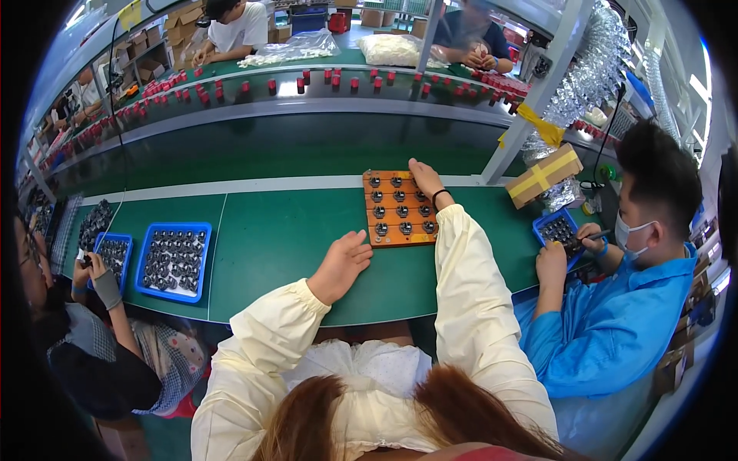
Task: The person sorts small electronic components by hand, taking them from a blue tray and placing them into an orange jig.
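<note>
On the green tabletop (292,230), the right hand (424,178) lies with fingers flat and together on the far edge of an orange wooden board (397,235) studded with small dark parts. The left hand (340,265) rests just beside the board's near left corner, loosely spread and holding nothing.

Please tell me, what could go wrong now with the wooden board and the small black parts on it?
1. The right hand reaches across the board, with its sleeve at the board's right edge; the sleeve might brush the black parts loose.
2. The left hand rests on the table beside the board, seemingly not pressing on it, so the board could slide.
</note>
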{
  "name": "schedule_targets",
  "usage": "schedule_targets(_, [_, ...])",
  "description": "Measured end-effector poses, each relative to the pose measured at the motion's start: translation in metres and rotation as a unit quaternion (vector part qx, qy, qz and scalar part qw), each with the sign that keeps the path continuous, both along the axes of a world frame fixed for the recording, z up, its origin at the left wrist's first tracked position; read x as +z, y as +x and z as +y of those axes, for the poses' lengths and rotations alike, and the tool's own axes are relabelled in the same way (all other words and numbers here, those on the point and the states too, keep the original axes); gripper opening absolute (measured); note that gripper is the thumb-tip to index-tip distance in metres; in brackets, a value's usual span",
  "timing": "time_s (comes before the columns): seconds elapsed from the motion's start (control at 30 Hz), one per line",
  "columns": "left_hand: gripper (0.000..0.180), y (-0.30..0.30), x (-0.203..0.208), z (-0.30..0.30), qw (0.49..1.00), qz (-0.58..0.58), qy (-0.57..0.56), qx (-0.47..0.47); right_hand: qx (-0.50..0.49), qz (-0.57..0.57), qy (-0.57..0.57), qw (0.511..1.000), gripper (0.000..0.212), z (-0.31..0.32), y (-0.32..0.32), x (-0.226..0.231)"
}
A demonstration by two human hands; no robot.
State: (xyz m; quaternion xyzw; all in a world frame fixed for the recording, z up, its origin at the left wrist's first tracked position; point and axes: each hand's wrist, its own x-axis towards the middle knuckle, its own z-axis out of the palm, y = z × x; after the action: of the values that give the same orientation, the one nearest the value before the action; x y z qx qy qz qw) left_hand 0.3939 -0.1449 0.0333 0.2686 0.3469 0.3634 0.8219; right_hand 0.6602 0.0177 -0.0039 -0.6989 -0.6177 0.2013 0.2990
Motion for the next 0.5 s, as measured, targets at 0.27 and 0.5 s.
schedule_targets(0.27, [0.087, 0.001, 0.005, -0.043, 0.994, -0.066, 0.070, 0.053, -0.002, 0.131, -0.061, 0.990, 0.079, -0.016, -0.012, 0.035])
schedule_targets(0.5, [0.077, 0.002, -0.029, -0.071, 0.971, -0.097, 0.207, 0.073, 0.017, 0.034, -0.114, 0.993, 0.089, -0.015, -0.028, 0.040])
